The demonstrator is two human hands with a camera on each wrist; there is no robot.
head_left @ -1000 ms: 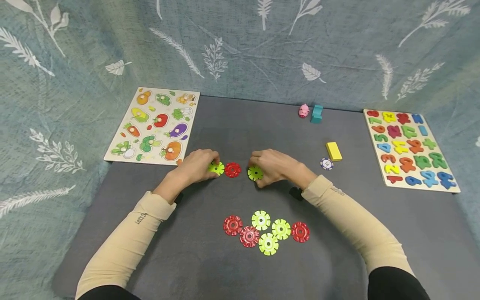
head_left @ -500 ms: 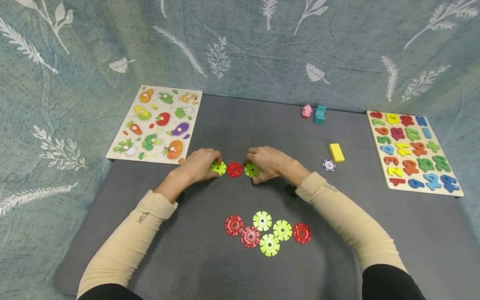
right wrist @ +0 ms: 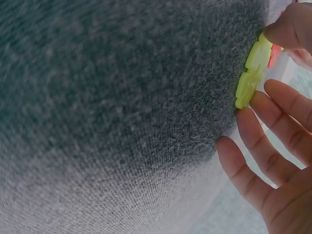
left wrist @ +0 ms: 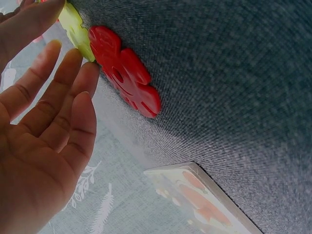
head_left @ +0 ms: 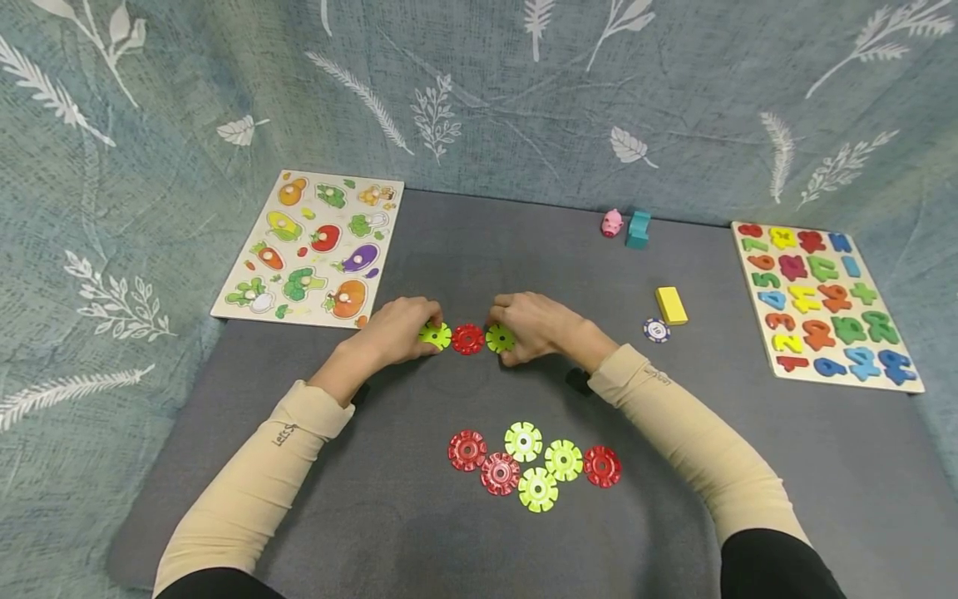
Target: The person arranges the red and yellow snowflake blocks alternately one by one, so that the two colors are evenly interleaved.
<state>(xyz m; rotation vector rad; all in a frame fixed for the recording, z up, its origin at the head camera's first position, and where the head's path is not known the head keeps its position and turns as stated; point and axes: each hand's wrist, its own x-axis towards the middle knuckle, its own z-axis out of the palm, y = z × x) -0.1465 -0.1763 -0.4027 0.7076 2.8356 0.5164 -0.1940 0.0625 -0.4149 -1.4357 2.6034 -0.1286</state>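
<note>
Slotted plastic discs lie in a row on the grey table. My left hand [head_left: 402,329] pinches a yellow-green disc [head_left: 437,336] between thumb and fingers. Under its palm lies a red disc [left wrist: 124,73], seen in the left wrist view but hidden in the head view. Another red disc [head_left: 467,339] lies flat between the two hands, its left edge against the left green disc. On the other side my right hand [head_left: 534,325] pinches a second yellow-green disc [head_left: 500,339] by its rim. This disc is right beside the middle red one; whether they touch I cannot tell.
Several loose red and yellow-green discs [head_left: 538,489] lie nearer the front. A vegetable puzzle board [head_left: 310,249] sits at the left, a number puzzle board [head_left: 829,304] at the right. A yellow block [head_left: 671,305], a poker chip [head_left: 656,330], a pink pig [head_left: 611,222] and a teal block [head_left: 638,230] are nearby.
My right hand has slid its yellow-green disc left, up close to the middle red disc. The left hand has stayed on its disc. The head view has shifted slightly.
</note>
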